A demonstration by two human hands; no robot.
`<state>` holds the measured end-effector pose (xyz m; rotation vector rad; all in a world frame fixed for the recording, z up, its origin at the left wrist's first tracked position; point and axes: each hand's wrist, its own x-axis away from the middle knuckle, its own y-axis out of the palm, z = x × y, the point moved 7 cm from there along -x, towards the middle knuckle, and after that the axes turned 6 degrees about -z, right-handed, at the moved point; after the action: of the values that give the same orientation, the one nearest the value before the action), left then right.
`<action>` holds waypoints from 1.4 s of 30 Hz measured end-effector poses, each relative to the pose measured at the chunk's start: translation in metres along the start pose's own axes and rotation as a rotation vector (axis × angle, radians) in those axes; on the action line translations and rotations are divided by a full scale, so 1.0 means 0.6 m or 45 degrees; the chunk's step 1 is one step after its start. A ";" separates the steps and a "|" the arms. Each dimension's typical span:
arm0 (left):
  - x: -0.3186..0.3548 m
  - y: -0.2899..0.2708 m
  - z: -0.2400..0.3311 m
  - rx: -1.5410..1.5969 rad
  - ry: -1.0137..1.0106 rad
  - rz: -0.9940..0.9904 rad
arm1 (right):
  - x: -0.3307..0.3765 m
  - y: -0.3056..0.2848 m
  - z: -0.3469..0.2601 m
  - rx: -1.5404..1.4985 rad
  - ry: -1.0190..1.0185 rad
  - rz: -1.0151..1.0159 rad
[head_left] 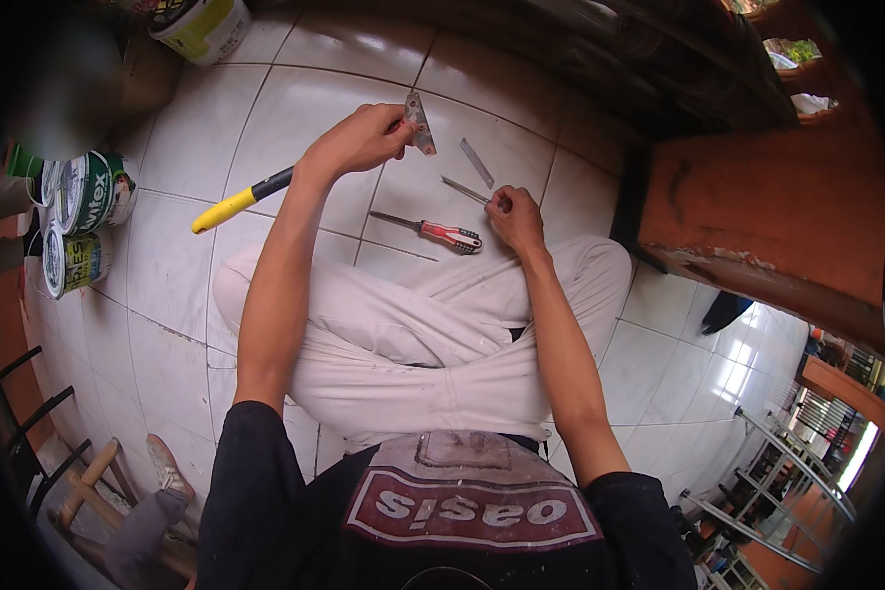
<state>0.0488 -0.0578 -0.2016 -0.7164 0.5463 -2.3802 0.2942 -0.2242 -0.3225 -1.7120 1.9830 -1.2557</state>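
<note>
My left hand is closed at the metal head of a scraper, a flat grey plate with small holes. A yellow and black handle lines up with this head and passes behind my left forearm, so the join is hidden. My right hand pinches a thin metal strip that points away to the left. Just beyond it, a flat grey blade lies on the tiles. Between my hands and close to my crossed legs rests a screwdriver with a red and black grip.
White floor tiles spread around me. Paint buckets stand at the left, and another bucket at the far left. An orange block borders the right side. A metal ladder is at the lower right, wooden furniture at the lower left.
</note>
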 end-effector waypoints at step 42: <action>0.219 -0.053 0.248 0.770 1.386 0.566 | 0.269 -0.284 -0.278 -1.782 -0.383 0.329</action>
<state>0.0355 -0.1486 -0.0229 0.9264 0.2926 -2.1332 0.2551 -0.2851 -0.0438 -1.7024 2.8866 0.7178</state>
